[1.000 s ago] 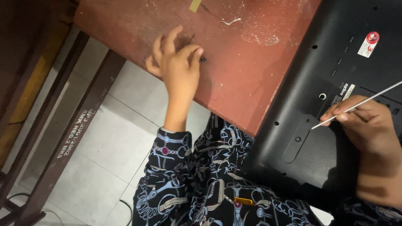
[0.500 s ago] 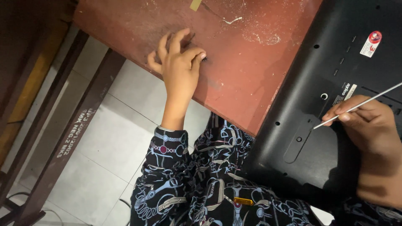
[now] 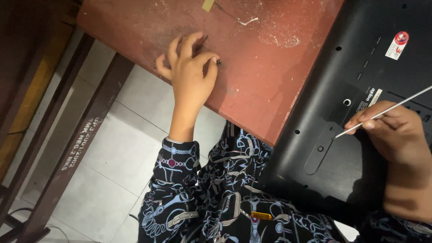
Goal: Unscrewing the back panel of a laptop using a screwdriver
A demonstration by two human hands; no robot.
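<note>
Reddish-brown wood forms the desk [image 3: 270,81], its top worn, scratched and dusted with pale powder and flecks. One scrap of tan tape [image 3: 208,5] lies at the far edge, and one pale sliver of debris [image 3: 248,20] lies just beside it. Below the desk edge, light grey floor tiles [image 3: 121,148] show, crossed by dark wooden rails [image 3: 76,148] of neighbouring furniture, one bearing stencilled white marks. A patterned dark sleeve and garment [image 3: 216,198] fill the lower middle of the view.

Count: two hands, one screw, one tool, one black panel. No containers are in view.

Left hand [image 3: 189,76] rests on the desk near its front edge, fingers curled, with thumb and forefinger pinched together on one small dark screw [image 3: 219,62]; the screw sits at the fingertips, touching the desk top.

Right hand [image 3: 396,135] has its grip closed on one thin silver screwdriver shaft [image 3: 382,112], held like a pen. The tip points at the recessed mounting plate of the black plastic back panel [image 3: 360,54] of a flat device lying face down across the desk's right side, overhanging toward the person. Whether the tip touches the panel cannot be told. Several small screw holes dot the panel, and one round red-and-white sticker [image 3: 400,38] sits near its far corner.
</note>
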